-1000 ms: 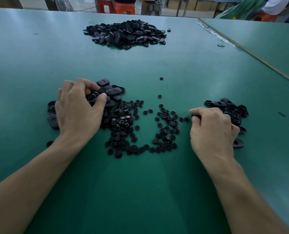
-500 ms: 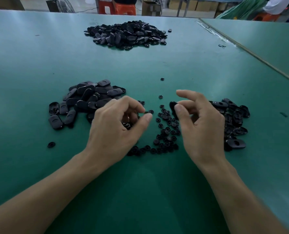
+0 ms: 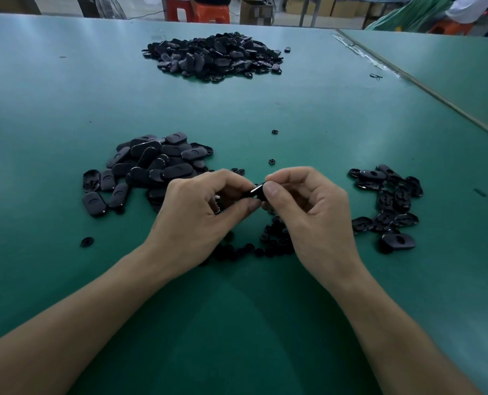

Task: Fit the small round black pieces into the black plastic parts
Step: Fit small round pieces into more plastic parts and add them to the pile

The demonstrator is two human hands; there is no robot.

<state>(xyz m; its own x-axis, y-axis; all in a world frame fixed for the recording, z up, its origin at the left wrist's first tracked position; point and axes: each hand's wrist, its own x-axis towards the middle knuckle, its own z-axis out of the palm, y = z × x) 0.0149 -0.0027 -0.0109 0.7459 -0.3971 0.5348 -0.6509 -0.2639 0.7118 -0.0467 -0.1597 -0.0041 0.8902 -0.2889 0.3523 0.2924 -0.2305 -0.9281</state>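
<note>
Pinching one part (image 3: 254, 192) between them, left hand (image 3: 200, 212) and right hand (image 3: 308, 212) meet fingertip to fingertip, its long axis spanning both; any round piece is hidden.

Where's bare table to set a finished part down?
Bare table lies between the far pile and the left pile, and near, between the forearms. Crowded: round pieces under the left hand and right hand, both pinching a black part.

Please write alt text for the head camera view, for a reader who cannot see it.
The left hand and right hand together pinch a small black plastic part above scattered small round black pieces on a green table. Oval black plastic parts lie in a left pile, right pile and far pile.
</note>
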